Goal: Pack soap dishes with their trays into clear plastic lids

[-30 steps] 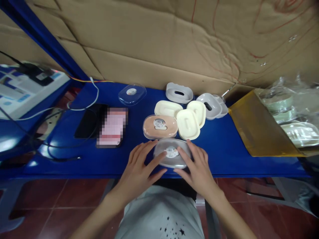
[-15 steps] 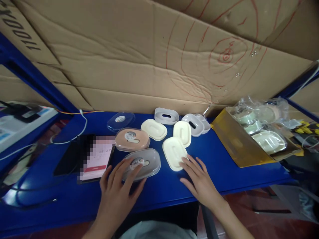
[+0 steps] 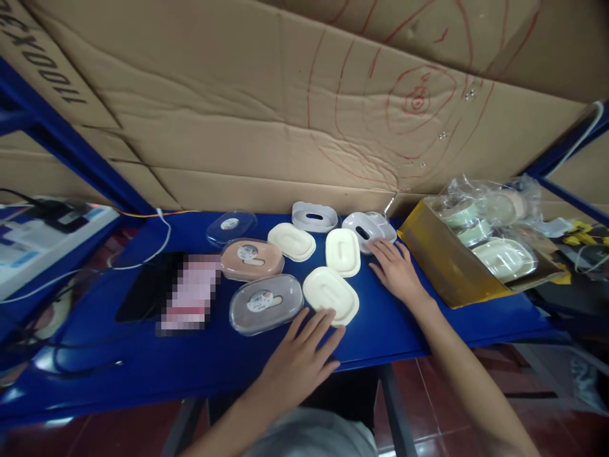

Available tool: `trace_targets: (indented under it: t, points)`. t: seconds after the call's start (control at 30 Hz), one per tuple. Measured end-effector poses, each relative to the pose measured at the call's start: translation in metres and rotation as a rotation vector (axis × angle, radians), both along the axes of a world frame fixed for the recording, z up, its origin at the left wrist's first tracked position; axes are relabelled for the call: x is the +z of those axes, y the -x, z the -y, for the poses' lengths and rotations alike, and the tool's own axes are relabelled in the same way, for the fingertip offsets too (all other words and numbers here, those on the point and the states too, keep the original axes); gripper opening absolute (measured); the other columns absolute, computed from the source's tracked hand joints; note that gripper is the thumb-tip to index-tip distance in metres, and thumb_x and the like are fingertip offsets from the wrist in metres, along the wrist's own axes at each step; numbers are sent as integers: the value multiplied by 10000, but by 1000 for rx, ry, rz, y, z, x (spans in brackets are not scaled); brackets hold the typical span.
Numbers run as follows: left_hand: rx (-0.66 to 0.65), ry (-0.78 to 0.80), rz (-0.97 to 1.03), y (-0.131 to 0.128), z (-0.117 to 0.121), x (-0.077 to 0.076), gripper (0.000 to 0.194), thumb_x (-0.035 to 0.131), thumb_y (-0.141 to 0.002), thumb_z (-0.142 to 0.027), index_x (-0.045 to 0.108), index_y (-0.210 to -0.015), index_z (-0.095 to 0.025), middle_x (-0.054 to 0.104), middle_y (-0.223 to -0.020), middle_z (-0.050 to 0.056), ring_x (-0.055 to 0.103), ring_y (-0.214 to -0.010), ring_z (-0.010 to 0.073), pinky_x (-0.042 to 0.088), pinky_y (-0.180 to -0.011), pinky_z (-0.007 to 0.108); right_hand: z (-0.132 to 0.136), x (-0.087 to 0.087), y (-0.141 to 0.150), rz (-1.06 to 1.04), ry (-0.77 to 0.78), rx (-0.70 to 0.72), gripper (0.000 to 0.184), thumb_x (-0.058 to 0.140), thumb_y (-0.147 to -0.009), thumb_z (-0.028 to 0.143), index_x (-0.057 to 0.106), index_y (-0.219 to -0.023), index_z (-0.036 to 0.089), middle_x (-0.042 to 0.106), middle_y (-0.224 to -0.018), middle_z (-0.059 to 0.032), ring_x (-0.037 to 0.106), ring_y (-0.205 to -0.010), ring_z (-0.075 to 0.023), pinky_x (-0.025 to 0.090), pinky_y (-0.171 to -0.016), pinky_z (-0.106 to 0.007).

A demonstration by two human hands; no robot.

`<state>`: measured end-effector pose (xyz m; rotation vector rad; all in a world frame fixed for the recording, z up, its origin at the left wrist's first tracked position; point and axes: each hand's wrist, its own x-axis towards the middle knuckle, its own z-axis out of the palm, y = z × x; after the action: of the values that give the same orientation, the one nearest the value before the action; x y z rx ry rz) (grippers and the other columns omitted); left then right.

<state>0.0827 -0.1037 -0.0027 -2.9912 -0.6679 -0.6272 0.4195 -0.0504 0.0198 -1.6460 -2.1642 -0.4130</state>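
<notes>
My left hand (image 3: 304,349) is open, fingers spread, its fingertips at the lower edge of a cream oval dish insert (image 3: 332,296). My right hand (image 3: 397,271) reaches to the back right with fingers stretched out. Its fingertips are at the front edge of a grey slotted oval dish (image 3: 354,223); firm contact cannot be made out. Two more cream inserts (image 3: 343,252) (image 3: 291,242) lie farther back. Behind them sits another grey slotted dish (image 3: 314,219). To the left are a grey dish under a clear lid (image 3: 247,314), with a round sticker, and a similar pinkish-brown one (image 3: 266,257).
A clear stickered lid (image 3: 242,227) lies at the back left. A partly blurred phone (image 3: 190,292) rests on the blue table (image 3: 209,365). An open carton (image 3: 435,266) of plastic-wrapped dishes stands at right. Cardboard (image 3: 228,127) walls the back; cables run along the left.
My left hand has left the grey lidded dish and moved right to the front cream insert, which now lies turned. My right hand has moved from that insert toward the grey dish behind.
</notes>
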Motion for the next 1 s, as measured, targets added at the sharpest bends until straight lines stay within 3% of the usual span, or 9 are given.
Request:
trace_targets:
  t: [0.13, 0.23, 0.3, 0.43, 0.57, 0.7, 0.83, 0.9, 1.0]
  points:
    - [67, 58, 6, -10, -11, -3, 587, 595, -1090, -509, 517, -1584, -200, 546, -1640, 166, 527, -1520, 342, 459, -1231, 543, 15, -1, -14, -13, -17, -33, 204, 562, -1108, 363, 699, -1153, 218, 764, -1137, -120, 708, -1145, -309, 498, -1112, -530]
    - [109, 91, 14, -19, -14, -6, 676, 649, -1067, -469, 445, -1632, -158, 425, -1714, 222, 453, -1576, 387, 488, -1218, 563, 61, -8, -16, -39, -17, -45, 113, 588, -1092, 301, 662, -1126, 223, 761, -1082, -101, 724, -1058, -294, 559, -1008, -499]
    - [117, 108, 37, -24, -15, -7, 712, 677, -1053, -439, 419, -1643, -135, 371, -1736, 246, 419, -1594, 405, 491, -1222, 572, 98, -14, -13, -75, 2, -41, 97, 606, -1081, 276, 648, -1153, 226, 764, -1146, -103, 725, -1125, -295, 555, -1048, -505]
    - [86, 140, 82, -26, -13, -1, 673, 631, -1080, -381, 385, -1663, -151, 365, -1742, 233, 431, -1591, 382, 505, -1223, 556, 166, -19, 1, -215, 116, -5, 205, 598, -1067, 167, 643, -1250, 249, 753, -1261, -70, 699, -1269, -241, 395, -1267, -514]
    - [-35, 173, 83, -16, -4, 9, 609, 607, -1089, -340, 418, -1649, -194, 366, -1747, 202, 404, -1609, 361, 498, -1236, 547, 198, -13, 23, -255, 273, 110, 344, 535, -1046, 57, 656, -1299, 256, 737, -1295, -44, 638, -1379, -187, 234, -1363, -474]
    - [-94, 212, 63, -4, 6, 13, 549, 668, -1055, -314, 515, -1576, -237, 368, -1752, 165, 407, -1605, 364, 491, -1242, 563, 189, 0, 45, -337, 386, 267, 415, 491, -1003, -14, 682, -1228, 278, 758, -1237, -2, 614, -1418, -165, 204, -1382, -451]
    - [-59, 225, 40, 13, 13, 10, 372, 651, -1061, -278, 628, -1427, -220, 531, -1640, 145, 457, -1573, 332, 511, -1223, 541, 153, 12, 62, -548, 384, 413, 405, 470, -1008, -13, 675, -1185, 288, 786, -1140, 18, 672, -1342, -164, 363, -1323, -452]
    - [-15, 209, 48, 24, 17, 7, 303, 617, -1078, -271, 654, -1373, -210, 592, -1578, 138, 489, -1548, 327, 543, -1185, 530, 129, 17, 70, -598, 300, 387, 383, 494, -1039, 25, 675, -1244, 294, 792, -1225, 3, 671, -1353, -179, 443, -1263, -453]
    - [71, 170, 88, 41, 23, 5, 304, 581, -1091, -243, 645, -1385, -204, 589, -1572, 152, 523, -1515, 327, 563, -1151, 532, 92, 17, 86, -422, 223, 240, 364, 583, -1078, 151, 639, -1409, 290, 735, -1435, -46, 607, -1450, -241, 447, -1239, -507]
